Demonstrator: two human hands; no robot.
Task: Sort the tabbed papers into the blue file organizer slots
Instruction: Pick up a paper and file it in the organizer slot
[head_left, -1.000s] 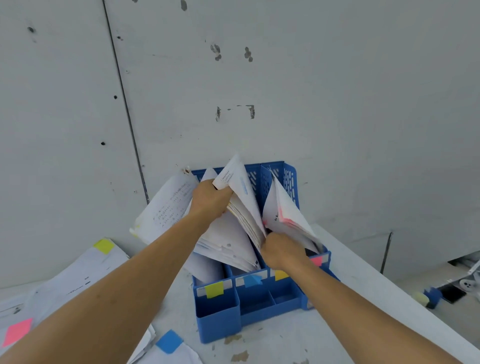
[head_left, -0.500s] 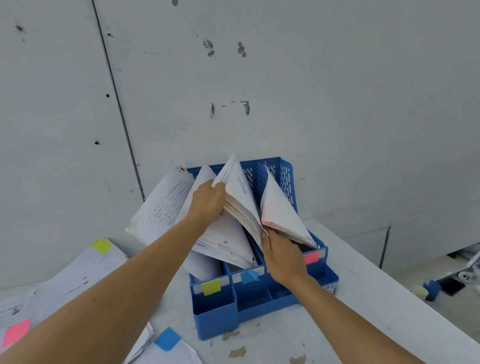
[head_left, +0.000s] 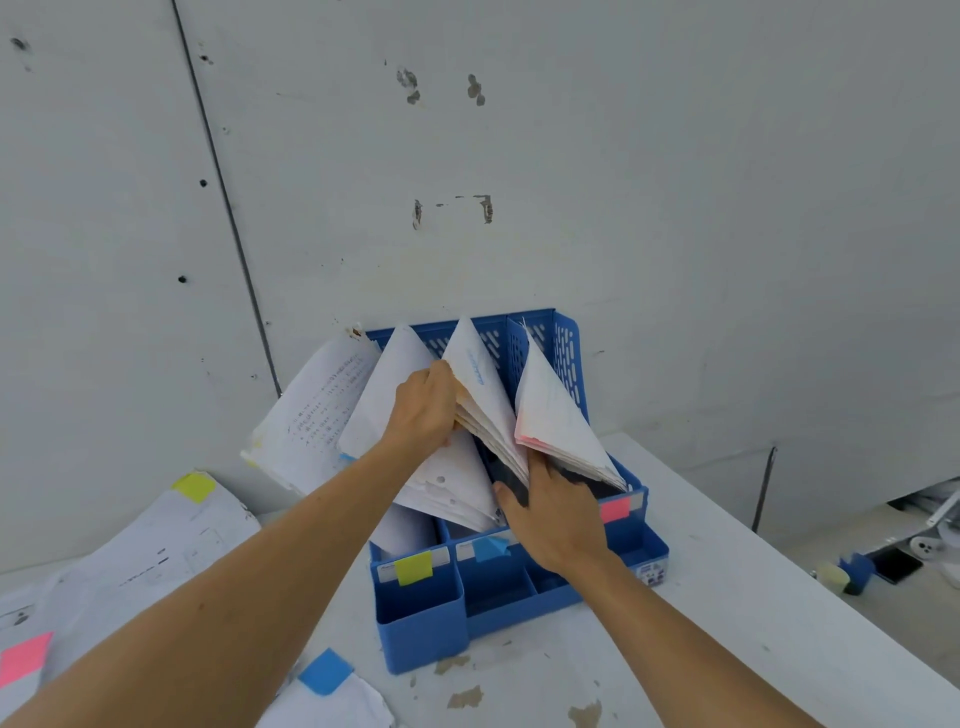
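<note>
**At the organizer, a hand slips between stacks**

Over the blue organizer (head_left: 421, 623), the left hand (head_left: 423, 410) grips the middle stack (head_left: 480, 384) near its top, tilting it leftward. The right hand (head_left: 556, 514), a loose fist a second ago, has flattened. Its fingers now reach into the gap between that stack and the right stack (head_left: 556, 421) just beyond it. The slot looks opened for tidying or for another sheet. Left of the left arm, loose papers (head_left: 156, 551) with yellow, pink and blue tabs (head_left: 194, 486) lie unsorted on the table (head_left: 727, 597), so much of the job likely remains. Fanned sheets crowd the slots, and the left stack (head_left: 317, 410) leans out over the rim.
</note>
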